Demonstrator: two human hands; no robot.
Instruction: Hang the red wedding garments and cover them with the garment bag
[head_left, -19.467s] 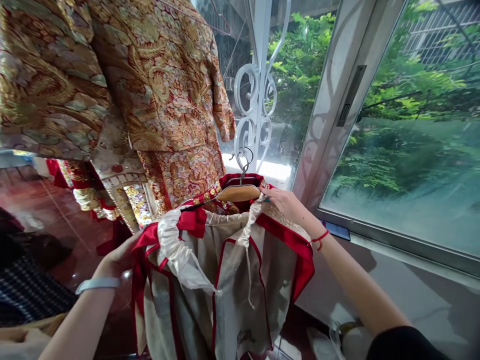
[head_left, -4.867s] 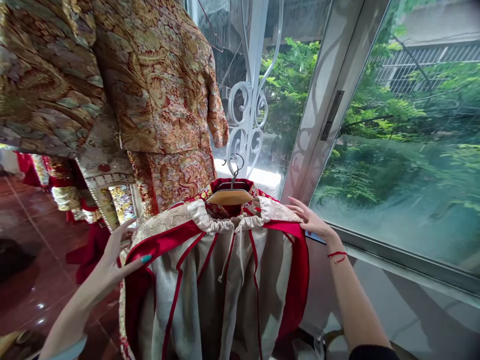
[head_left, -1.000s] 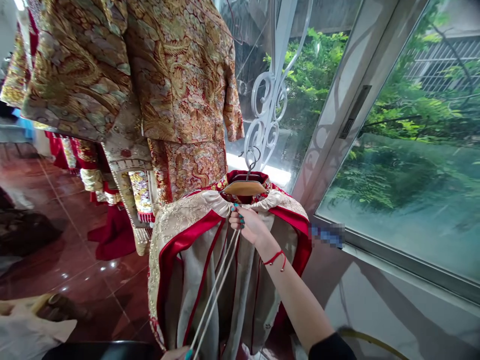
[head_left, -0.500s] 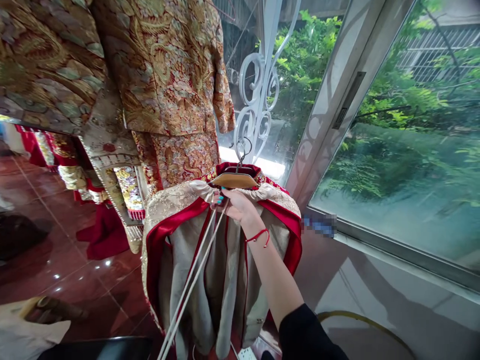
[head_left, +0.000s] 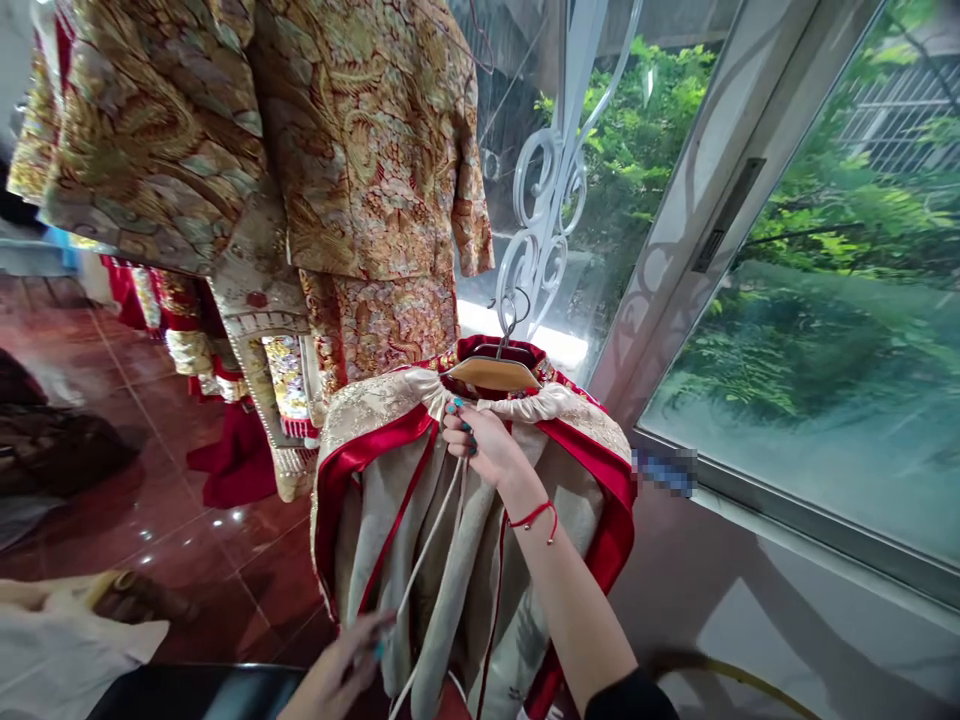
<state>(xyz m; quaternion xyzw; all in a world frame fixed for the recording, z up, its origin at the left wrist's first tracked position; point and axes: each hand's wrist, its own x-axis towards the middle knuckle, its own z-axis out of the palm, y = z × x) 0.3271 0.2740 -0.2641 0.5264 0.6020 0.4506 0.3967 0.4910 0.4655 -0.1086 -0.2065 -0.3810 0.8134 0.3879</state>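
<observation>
A red and cream garment cover [head_left: 390, 500] with gold brocade shoulders hangs on a wooden hanger [head_left: 493, 373] hooked to a white scrolled window grille [head_left: 541, 230]. My right hand [head_left: 480, 440] pinches the gathered drawstring neck just under the hanger. Two cream cords [head_left: 435, 535] run down from there to my left hand [head_left: 341, 670] at the bottom edge, which grips their lower part.
Gold and red embroidered jackets [head_left: 352, 130] hang at the upper left, with more red garments [head_left: 225, 440] behind over a glossy red tiled floor [head_left: 150, 520]. A sliding window [head_left: 810, 330] with greenery outside fills the right. White cloth [head_left: 67, 650] lies at the lower left.
My left hand has risen into view at the bottom, and the cords now hang slacker. My right hand stays at the gathered neck; the view has shifted slightly.
</observation>
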